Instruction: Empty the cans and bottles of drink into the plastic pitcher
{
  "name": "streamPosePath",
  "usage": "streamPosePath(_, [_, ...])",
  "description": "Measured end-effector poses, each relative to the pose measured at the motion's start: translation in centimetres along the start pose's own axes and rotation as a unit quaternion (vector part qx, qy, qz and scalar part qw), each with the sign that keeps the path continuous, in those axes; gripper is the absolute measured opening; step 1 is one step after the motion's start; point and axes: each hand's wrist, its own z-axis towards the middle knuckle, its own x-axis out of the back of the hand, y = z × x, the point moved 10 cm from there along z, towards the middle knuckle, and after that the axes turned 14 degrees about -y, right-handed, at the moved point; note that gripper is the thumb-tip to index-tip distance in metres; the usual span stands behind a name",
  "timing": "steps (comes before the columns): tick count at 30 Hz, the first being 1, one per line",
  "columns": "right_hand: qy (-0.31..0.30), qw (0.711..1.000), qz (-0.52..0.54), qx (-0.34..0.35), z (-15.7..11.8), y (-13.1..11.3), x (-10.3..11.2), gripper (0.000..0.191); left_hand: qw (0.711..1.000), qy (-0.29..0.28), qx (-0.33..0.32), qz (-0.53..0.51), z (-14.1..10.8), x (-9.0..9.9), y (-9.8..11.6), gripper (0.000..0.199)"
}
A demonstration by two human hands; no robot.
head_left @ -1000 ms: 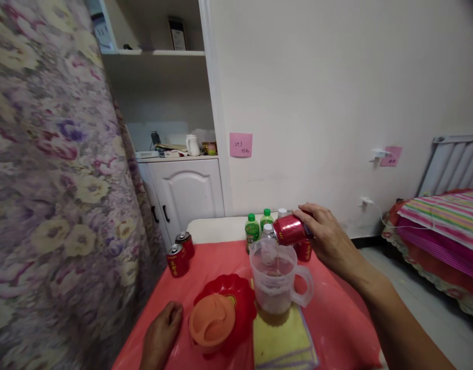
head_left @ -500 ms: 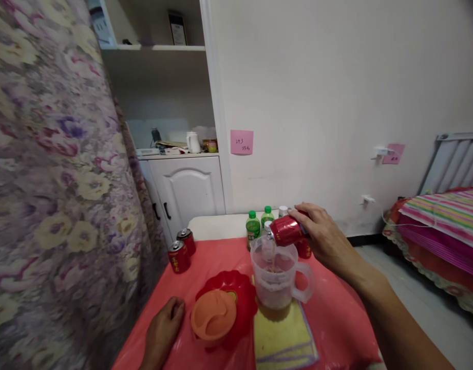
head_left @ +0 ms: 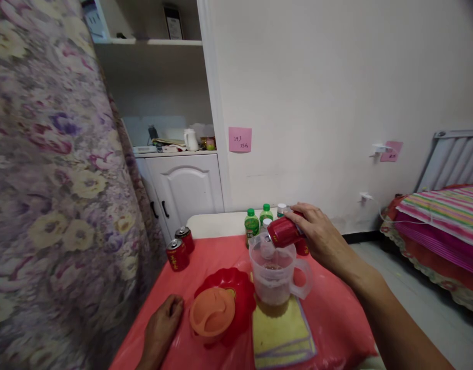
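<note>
Red can [head_left: 283, 232] tilted in right hand [head_left: 317, 234] grip, over pitcher [head_left: 277, 275].

Home bedroom: bed [head_left: 444, 216] w/ striped cover, floral curtain [head_left: 47, 180], white cupboard [head_left: 184, 182].

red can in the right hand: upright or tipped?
Tipped. The right hand holds the red can nearly on its side, its top end pointing down-left over the clear pitcher's open mouth.

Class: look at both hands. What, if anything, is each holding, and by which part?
The right hand grips a tipped red can around its body, above the clear jug. The left hand rests on the table, holding nothing.
</note>
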Motion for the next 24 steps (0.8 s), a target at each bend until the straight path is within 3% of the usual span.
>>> streamPosePath(13, [-0.038,0.999,-0.013,0.005,0.4,-1.0,-1.5,0.062,1.000,0.001,0.013,0.001,-0.1,0.3,0.1,0.030])
streamPosePath(24, [-0.041,0.999,-0.016,0.021,0.5,-2.1,-1.5,0.078,1.000,-0.002,0.011,0.003,0.2,-0.1,-0.1,0.030])
